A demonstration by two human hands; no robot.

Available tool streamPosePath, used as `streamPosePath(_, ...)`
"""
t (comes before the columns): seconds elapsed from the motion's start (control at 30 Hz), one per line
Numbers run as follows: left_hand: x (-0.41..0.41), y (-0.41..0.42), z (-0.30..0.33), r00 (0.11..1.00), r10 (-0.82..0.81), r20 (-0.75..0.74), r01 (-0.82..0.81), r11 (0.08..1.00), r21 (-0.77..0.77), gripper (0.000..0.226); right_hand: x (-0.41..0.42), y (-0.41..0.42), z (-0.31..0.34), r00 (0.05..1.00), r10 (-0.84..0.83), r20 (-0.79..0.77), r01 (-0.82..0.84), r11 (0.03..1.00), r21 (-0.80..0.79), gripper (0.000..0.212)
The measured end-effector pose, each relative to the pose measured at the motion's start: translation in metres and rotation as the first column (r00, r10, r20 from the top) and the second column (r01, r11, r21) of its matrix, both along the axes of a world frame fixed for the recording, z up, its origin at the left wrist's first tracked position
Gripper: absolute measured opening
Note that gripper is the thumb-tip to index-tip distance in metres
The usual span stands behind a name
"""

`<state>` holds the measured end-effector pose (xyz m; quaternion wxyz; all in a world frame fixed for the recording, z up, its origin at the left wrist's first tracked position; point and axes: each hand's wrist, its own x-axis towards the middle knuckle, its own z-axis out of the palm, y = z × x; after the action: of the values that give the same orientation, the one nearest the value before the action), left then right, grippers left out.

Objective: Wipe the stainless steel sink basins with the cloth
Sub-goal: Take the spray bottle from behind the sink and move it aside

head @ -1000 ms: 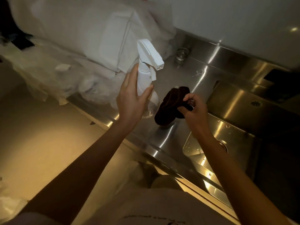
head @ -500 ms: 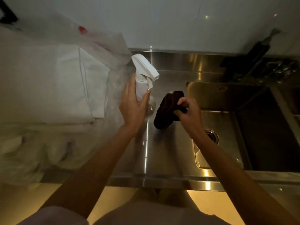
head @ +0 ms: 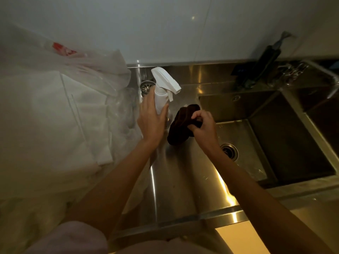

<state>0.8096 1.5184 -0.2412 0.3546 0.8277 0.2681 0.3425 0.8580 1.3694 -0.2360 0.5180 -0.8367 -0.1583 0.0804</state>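
Observation:
My left hand (head: 151, 118) grips a white spray bottle (head: 162, 92) that stands upright over the steel drainboard (head: 176, 180). Its nozzle points right. My right hand (head: 203, 126) pinches a dark brown cloth (head: 180, 125) bunched up just right of the bottle, above the drainboard's edge by the sink. The stainless steel sink basin (head: 266, 136) lies to the right, with a round drain (head: 229, 151) at its near left. A second basin (head: 322, 114) shows at the far right, mostly cut off.
White sheeting and a plastic bag (head: 64, 107) cover the counter on the left. A small strainer (head: 146, 87) sits behind the bottle. A dark tool (head: 260, 68) and metal fittings (head: 291, 70) lie on the ledge behind the basins. A white wall rises behind.
The view has swung to face the sink squarely. Both hands keep their holds on the bottle and the cloth, almost in the same place.

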Motion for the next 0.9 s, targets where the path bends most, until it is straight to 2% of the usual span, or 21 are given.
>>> streamPosePath(0.43, -0.002, 0.012, -0.018, 1.000, 0.002, 0.015, -0.002, 1.000, -0.011, 0.061, 0.000, 0.007, -0.005, 1.000, -0.012, 0.005, 0.012, 0.999, -0.052, 0.029)
streamPosePath(0.9, -0.020, 0.016, -0.017, 0.992, -0.109, -0.069, 0.109, 0.994, -0.004, 0.077, -0.020, 0.006, 0.002, 1.000, -0.011, -0.006, 0.011, 0.999, -0.040, 0.031)
